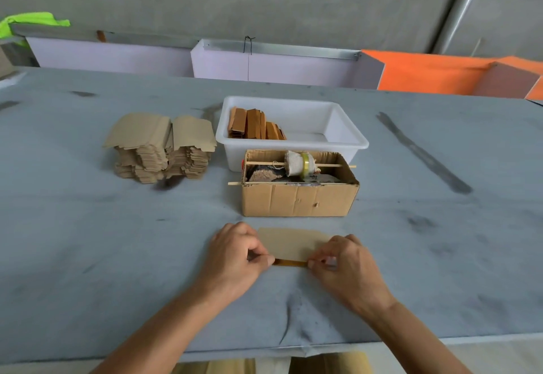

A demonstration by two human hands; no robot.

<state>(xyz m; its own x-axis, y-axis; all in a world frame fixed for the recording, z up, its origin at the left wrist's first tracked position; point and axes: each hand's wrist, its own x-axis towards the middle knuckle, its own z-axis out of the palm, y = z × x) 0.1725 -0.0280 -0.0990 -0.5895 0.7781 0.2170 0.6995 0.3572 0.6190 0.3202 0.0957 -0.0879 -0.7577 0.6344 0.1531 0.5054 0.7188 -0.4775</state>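
Cardboard blank (291, 244) lies flat on the counter (117, 256), near the front edge, directly in front of the person. It is a tan, roughly rectangular sheet with its long side across the view.

Tape strip (291, 262): amber, glossy, runs along the near edge of the cardboard blank, stretched between the two hands. Cannot tell whether it is already stuck down.

Left hand (235, 253): fingers curled, thumb and forefinger pinching the left end of the tape strip; the hand covers the blank's left corner.

Right hand (346, 265): same posture, mirrored, pinching the right end of the tape strip and covering the blank's right corner.

Counter surface: grey cloth, smudged with dark marks, wrinkled near the front edge.

Behind the blank, close to it: open cardboard box (296, 200). A thin stick (264, 163) lies across its top and carries a tape roll (305, 163). A second stick (235, 183) pokes out of the box's left side. Contents under the roll are dark and unclear.

Touching the box at its back: white tub (346, 135), with folded brown pieces (252, 124) standing on edge at its left end.

Left of the tub, apart from it: stack of blanks (158, 150), loosely piled, with the top sheets fanned out.

Far edge: lilac panels (117, 56), an orange panel (426, 74) at right, and a green cloth (32, 21) at the far left.
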